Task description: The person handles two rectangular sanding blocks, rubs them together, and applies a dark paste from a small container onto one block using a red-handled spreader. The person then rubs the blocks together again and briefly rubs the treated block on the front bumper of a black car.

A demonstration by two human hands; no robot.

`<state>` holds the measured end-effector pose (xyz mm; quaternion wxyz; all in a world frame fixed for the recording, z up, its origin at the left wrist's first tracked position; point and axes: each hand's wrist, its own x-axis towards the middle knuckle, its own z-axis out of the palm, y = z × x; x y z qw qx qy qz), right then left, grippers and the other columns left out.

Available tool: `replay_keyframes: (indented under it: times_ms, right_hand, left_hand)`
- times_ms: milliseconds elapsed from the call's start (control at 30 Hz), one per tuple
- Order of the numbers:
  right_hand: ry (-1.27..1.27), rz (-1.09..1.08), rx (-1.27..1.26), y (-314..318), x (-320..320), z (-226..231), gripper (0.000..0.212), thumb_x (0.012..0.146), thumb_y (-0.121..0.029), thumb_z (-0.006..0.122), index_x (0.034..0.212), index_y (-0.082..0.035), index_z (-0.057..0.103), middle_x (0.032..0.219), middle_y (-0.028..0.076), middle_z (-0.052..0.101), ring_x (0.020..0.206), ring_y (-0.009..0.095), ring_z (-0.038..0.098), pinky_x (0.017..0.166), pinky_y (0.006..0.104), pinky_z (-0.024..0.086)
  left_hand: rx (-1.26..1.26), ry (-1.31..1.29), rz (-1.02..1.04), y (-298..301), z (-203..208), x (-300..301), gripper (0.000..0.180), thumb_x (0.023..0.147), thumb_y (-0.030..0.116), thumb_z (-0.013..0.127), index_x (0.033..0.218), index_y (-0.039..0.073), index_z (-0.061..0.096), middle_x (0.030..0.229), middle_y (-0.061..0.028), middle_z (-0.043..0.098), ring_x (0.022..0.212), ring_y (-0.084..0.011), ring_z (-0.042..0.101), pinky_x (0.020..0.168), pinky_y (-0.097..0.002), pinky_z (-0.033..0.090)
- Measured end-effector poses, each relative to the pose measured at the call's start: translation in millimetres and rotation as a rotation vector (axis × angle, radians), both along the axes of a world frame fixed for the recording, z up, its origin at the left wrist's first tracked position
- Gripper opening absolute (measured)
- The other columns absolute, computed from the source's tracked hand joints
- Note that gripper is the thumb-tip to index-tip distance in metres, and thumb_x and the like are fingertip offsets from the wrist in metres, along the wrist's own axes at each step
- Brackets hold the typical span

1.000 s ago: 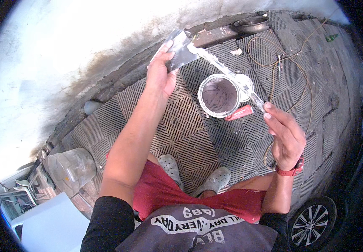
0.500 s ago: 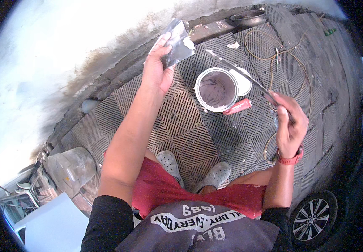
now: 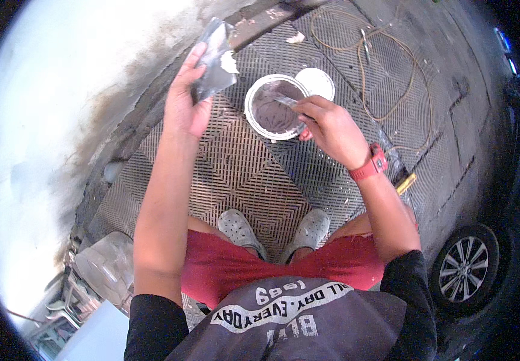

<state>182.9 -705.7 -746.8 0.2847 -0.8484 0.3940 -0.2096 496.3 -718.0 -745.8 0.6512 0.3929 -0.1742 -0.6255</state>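
My left hand (image 3: 183,99) grips a flat, shiny metal plate (image 3: 215,75) by its left side, with a white dab of paste (image 3: 229,62) near the plate's right edge. In my right hand (image 3: 335,129) is a putty knife (image 3: 285,100), its blade reaching over the rim into an open can (image 3: 250,118). Grey-purple paste (image 3: 275,117) lies inside the can; whether the blade tip touches it I cannot tell. Beside the can is a round white lid (image 3: 321,84). A small red item (image 3: 305,134) is mostly hidden under my right hand.
Slatted floor mats (image 3: 236,165) lie under the can and my feet. A thin hose or cable (image 3: 362,81) loops at the far right. Near my right forearm lies a yellow-handled tool (image 3: 405,183). A car wheel (image 3: 465,269) stands at right, a clear bucket (image 3: 107,260) at left beside the stained wall (image 3: 49,138).
My right hand has swung left and inward, bringing the putty knife from above the lid into the can. The whole view has shifted; my left hand still holds the plate.
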Motion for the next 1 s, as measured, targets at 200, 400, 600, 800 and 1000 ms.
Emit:
replay_keyframes:
  times_ms: [200,400,600,800,1000]
  right_hand:
    - [-0.064,0.060,0.114,-10,8,3,0.022,0.100,-0.002,0.066,0.120,0.002,0.074,0.128,0.018,0.072,0.083,0.030,0.079,0.082,0.0420,0.064]
    - [-0.107,0.061,0.013,-11,17,-15,0.020,0.094,-0.004,0.065,0.110,0.002,0.075,0.112,0.020,0.070,0.106,0.042,0.072,0.094,0.0507,0.059]
    - [0.005,0.098,0.107,-11,32,-39,0.021,0.095,-0.001,0.066,0.114,0.003,0.074,0.127,0.019,0.071,0.117,0.042,0.071,0.100,0.0478,0.059]
    - [0.033,0.037,0.027,-8,30,-70,0.019,0.098,-0.009,0.063,0.112,0.000,0.073,0.114,0.022,0.070,0.106,0.044,0.072,0.091,0.0524,0.060]
    - [0.021,-0.163,0.197,-32,-13,47,0.022,0.108,-0.015,0.067,0.118,0.003,0.076,0.096,0.018,0.078,0.091,0.024,0.081,0.080,0.0362,0.063]
  left_hand:
    - [0.028,-0.002,-0.027,7,6,8,0.062,0.100,0.001,0.060,0.161,-0.004,0.049,0.158,-0.0214,0.056,0.136,-0.0283,0.064,0.117,-0.0385,0.055]
    - [0.066,-0.043,-0.026,8,6,11,0.056,0.101,0.002,0.058,0.157,-0.003,0.055,0.153,-0.0216,0.061,0.137,-0.0307,0.064,0.118,-0.0431,0.054]
    - [0.064,-0.042,-0.024,7,6,15,0.057,0.100,0.002,0.059,0.157,-0.001,0.056,0.153,-0.0210,0.061,0.138,-0.0307,0.063,0.118,-0.0458,0.053]
    - [0.087,-0.098,-0.021,6,10,8,0.057,0.098,0.004,0.061,0.154,-0.001,0.059,0.153,-0.0189,0.062,0.137,-0.0300,0.063,0.117,-0.0461,0.053]
    - [0.078,-0.152,0.044,8,-3,18,0.055,0.095,0.004,0.065,0.150,0.001,0.065,0.150,-0.0147,0.065,0.135,-0.0291,0.064,0.119,-0.0453,0.051]
